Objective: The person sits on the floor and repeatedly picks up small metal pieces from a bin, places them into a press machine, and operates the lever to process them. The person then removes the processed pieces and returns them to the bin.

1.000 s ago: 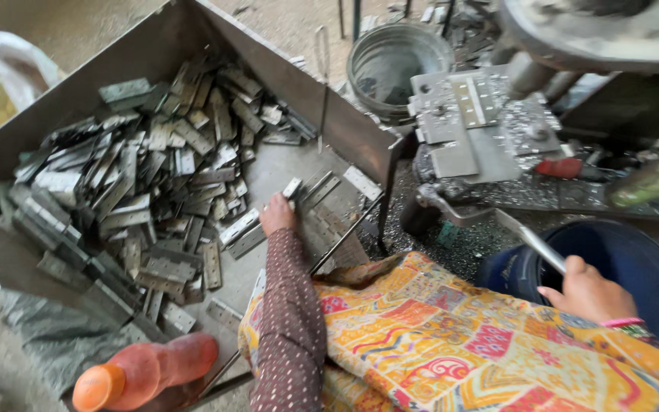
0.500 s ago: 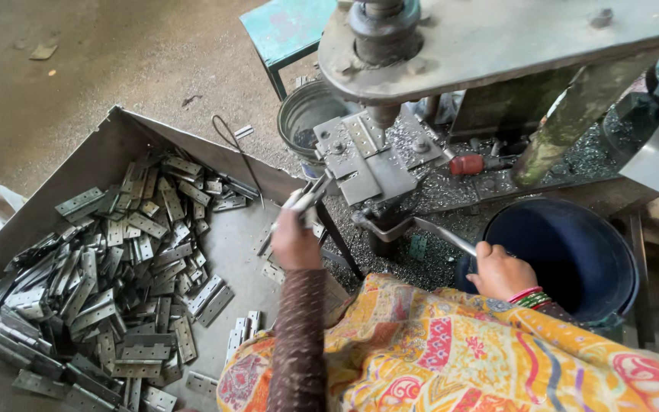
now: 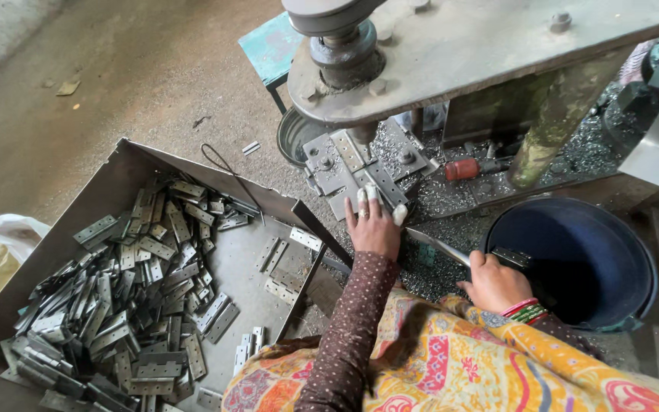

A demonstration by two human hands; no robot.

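The left hand (image 3: 374, 227) lies palm down on the press bed, fingers stretched forward and together, pressing a flat metal hinge plate (image 3: 381, 181) against the die block (image 3: 348, 164) just under the ram (image 3: 342, 57) of the press. White tape wraps several fingertips (image 3: 399, 214), and a ring sits on one finger. The hand is flat and pushing rather than wrapped around anything.

The right hand (image 3: 495, 284) is closed in a fist around the near end of a thin metal rod (image 3: 440, 246), which slants up and left toward the die. Its knuckles sit at the near rim of a dark blue bucket (image 3: 634, 252), and a small dark metal piece (image 3: 511, 258) rests on that rim just beside the fingers. Bangles circle the wrist.

Metal shavings (image 3: 451, 202) cover the press bed around the die, and a red-handled tool (image 3: 467, 168) lies among them to the right. To the left, an open sheet-metal tray (image 3: 127, 164) holds a heap of grey hinge leaves (image 3: 131, 305), with a few scattered near its right wall. A round metal tin (image 3: 295, 137) stands behind the die, and a teal stool (image 3: 272, 49) stands on the concrete floor beyond it.
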